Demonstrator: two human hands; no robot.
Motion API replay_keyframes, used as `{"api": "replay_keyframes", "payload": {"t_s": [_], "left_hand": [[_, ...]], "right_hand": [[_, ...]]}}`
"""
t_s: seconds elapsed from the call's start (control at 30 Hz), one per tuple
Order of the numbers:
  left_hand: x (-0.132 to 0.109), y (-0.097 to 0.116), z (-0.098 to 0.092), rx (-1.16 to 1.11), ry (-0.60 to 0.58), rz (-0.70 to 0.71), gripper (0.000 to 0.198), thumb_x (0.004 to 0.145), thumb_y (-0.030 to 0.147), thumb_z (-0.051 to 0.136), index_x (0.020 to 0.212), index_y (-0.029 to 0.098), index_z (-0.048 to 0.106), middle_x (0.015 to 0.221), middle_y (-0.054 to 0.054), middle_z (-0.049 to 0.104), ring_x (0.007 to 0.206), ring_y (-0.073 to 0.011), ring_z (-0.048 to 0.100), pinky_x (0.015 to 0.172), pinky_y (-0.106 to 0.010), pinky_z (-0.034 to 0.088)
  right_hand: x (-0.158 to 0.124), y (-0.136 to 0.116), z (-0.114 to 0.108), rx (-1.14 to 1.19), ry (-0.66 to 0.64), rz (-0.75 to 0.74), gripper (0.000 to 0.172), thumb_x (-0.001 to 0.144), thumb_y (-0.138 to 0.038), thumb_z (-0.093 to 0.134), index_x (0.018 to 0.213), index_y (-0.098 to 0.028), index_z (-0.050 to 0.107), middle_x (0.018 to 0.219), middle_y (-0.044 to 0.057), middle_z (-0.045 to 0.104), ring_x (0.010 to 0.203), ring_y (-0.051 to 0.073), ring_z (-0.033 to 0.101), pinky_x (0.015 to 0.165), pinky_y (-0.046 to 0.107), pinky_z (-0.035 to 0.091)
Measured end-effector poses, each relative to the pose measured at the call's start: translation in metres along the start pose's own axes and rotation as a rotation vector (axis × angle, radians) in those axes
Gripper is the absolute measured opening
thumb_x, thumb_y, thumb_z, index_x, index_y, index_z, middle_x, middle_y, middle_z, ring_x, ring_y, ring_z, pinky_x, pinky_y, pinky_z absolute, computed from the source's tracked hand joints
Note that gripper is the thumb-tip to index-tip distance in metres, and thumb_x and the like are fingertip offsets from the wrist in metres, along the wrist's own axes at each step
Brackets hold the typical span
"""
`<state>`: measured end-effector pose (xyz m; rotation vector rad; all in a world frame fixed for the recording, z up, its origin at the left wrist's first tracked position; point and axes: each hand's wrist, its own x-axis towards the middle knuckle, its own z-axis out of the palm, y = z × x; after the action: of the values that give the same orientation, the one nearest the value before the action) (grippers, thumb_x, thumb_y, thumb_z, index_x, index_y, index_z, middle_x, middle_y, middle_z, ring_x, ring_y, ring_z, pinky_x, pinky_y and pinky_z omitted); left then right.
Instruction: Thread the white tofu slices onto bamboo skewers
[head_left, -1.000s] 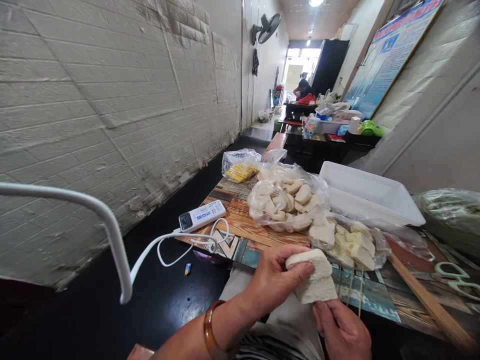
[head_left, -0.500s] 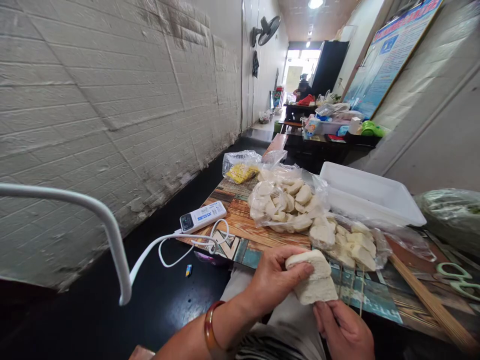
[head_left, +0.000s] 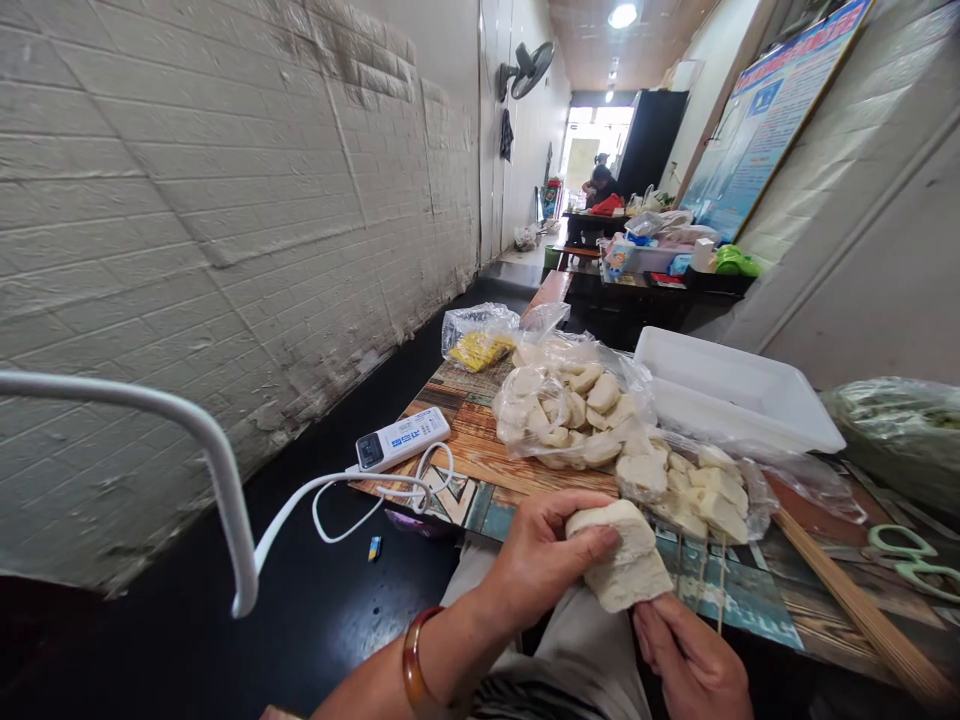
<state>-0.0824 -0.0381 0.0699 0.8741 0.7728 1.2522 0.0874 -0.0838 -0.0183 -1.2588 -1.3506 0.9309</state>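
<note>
While the left hand (head_left: 544, 550) clasps pale slices (head_left: 626, 570) over the lap (head_left: 581, 635), the right hand's (head_left: 686, 655) grip beneath unclear, skewered pieces (head_left: 720, 500) look done and many bagged pieces (head_left: 600, 400) on the tabletop (head_left: 465, 435) seem left.

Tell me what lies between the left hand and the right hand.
The head view shows a pale layered block there: the left hand grips it; the right hand is at its lower edge.
</note>
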Motion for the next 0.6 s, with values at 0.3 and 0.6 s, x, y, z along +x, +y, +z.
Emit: {"api": "replay_keyframes", "payload": {"t_s": [0.3,0.6], "left_hand": [[0.001,-0.001,0.000,0.017,0.016,0.000,0.038,0.061,0.039,0.085,0.090,0.015,0.078,0.080,-0.005,0.075,0.068,-0.0120,0.060,0.067,-0.021,0.046],[0.000,-0.002,0.000,0.062,0.004,0.011,0.036,0.064,0.038,0.083,0.091,0.015,0.078,0.084,-0.006,0.075,0.073,-0.0138,0.059,0.070,-0.023,0.046]], "right_hand": [[0.001,0.004,-0.004,0.022,-0.025,-0.071,0.022,0.087,-0.036,0.063,0.071,-0.024,0.073,0.057,0.000,0.055,0.051,0.013,0.047,0.050,0.021,0.041],[0.011,0.006,-0.020,-0.086,-0.203,-0.251,0.021,0.092,-0.028,0.057,0.075,-0.025,0.070,0.059,-0.001,0.059,0.049,0.012,0.053,0.048,0.018,0.045]]}}
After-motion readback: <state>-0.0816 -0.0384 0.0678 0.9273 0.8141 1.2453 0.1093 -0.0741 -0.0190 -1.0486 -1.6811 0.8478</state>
